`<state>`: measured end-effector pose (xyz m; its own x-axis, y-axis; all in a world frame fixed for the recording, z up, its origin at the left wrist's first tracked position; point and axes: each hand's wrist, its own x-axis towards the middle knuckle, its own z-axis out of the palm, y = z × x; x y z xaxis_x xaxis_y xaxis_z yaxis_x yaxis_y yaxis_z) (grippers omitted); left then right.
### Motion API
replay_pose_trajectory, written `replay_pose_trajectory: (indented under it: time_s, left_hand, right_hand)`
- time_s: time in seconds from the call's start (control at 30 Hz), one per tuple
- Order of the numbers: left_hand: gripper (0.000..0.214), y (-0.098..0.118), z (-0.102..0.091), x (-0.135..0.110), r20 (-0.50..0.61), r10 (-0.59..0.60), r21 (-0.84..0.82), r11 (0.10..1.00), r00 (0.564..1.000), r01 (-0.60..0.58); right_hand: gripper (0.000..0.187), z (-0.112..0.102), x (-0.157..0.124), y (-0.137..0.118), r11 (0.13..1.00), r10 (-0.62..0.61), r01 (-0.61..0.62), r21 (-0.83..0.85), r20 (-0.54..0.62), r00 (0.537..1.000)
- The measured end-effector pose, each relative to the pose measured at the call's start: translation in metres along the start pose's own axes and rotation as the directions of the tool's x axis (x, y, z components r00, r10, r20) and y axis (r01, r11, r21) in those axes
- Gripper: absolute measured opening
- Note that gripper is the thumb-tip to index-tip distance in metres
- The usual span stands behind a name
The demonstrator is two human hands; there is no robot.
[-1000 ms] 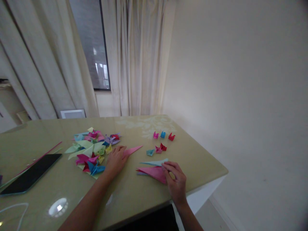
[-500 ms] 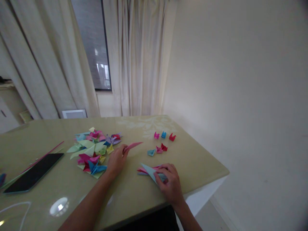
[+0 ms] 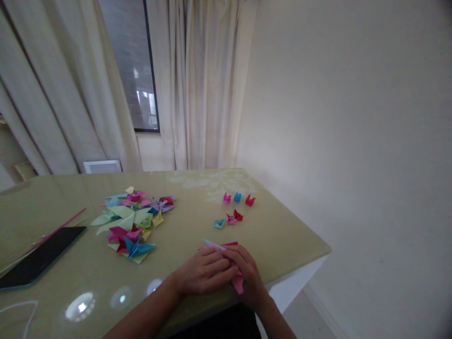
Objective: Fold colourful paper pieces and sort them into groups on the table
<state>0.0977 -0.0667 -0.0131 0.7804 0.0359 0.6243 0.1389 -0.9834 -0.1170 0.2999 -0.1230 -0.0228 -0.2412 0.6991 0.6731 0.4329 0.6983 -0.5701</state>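
Near the table's front edge my two hands meet over a small bundle of folded origami papers. My left hand has its fingers closed and curled over the bundle, with a pink folded paper poking out below them. From the right, my right hand grips the same bundle. A light-blue folded paper and pink and red edges show above the fingers. Most of the bundle is hidden by my hands, so which hand bears which sheet is unclear.
A heap of coloured paper cranes and folded pieces lies to the left. Small folded pieces, among them a light-blue one and a red one, sit beyond my hands. A dark tablet-like slab and a thin pink strip are farther left.
My left hand has come right and toward me with its pink folded paper, from beside the heap to the bundle in my right hand. The view has shifted slightly.
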Motion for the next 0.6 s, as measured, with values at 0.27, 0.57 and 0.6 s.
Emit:
replay_pose_trajectory:
  time_s: [0.27,0.57,0.6]
  left_hand:
    - [0.039,-0.029,-0.007,-0.007,-0.001,-0.329,0.06,0.943,0.944,0.328]
    - [0.03,-0.041,-0.002,-0.015,-0.129,-0.407,0.109,0.901,0.904,0.421]
    - [0.03,-0.043,-0.002,-0.017,-0.134,-0.434,0.098,0.889,0.891,0.448]
  right_hand:
    - [0.022,-0.008,0.002,0.004,0.958,0.22,-0.196,0.208,-0.1,0.97]
    - [0.023,-0.025,0.029,0.005,0.927,0.294,-0.187,0.325,-0.322,0.9]
    - [0.025,-0.042,0.044,-0.002,0.937,0.248,-0.137,0.322,-0.334,0.909]
